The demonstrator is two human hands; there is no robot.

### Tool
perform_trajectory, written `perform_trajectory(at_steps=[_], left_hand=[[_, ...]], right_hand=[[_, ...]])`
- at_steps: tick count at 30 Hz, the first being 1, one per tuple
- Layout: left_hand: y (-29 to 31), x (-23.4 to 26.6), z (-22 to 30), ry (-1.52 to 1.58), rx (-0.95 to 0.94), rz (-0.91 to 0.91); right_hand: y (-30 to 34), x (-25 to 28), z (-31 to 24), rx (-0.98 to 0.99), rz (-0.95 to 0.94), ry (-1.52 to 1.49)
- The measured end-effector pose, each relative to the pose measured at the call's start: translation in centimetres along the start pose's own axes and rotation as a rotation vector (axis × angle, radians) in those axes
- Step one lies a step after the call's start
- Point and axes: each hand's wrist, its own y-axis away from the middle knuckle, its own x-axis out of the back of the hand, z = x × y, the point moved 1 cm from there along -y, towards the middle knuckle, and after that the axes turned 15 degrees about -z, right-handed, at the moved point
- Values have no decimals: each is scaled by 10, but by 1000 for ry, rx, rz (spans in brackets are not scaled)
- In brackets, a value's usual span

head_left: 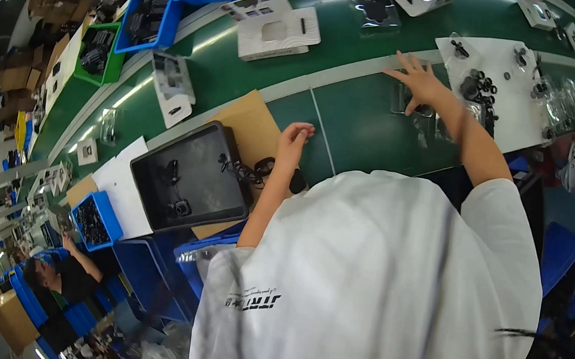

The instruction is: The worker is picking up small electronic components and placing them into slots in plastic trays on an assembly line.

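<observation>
My right hand [423, 85] is spread open above the green table, by a metal strip. Clear plastic packaging [426, 120] lies beneath and beside it. Held low over the table on the other side, my left hand [294, 140] has its fingers curled closed; whatever may be in them is hidden. Beside the left forearm stands a black tray [208, 167] with a few small black parts and cables [180, 206] in it. More black cable [259, 167] hangs over its right rim. Brown cardboard [248, 117] lies between tray and hand.
A white board [514, 103] at right bears several small black parts. White boxes [280, 34] and a clear pack of black parts [373, 7] sit on the conveyor. Blue bins [173, 26] and a green bin [111, 69] stand far left. Co-workers sit right and lower left.
</observation>
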Motion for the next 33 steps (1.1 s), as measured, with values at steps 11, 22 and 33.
perform_trajectory(at_steps=[11, 22, 33], left_hand=[[105, 63, 49, -69, -330, 306], [246, 334, -66, -685, 483, 1081], [200, 345, -40, -1119, 782, 828]], right_hand=[[-28, -16, -19, 172, 237, -247], [-9, -20, -73, -157, 33, -171], [40, -33, -163, -119, -174, -487]])
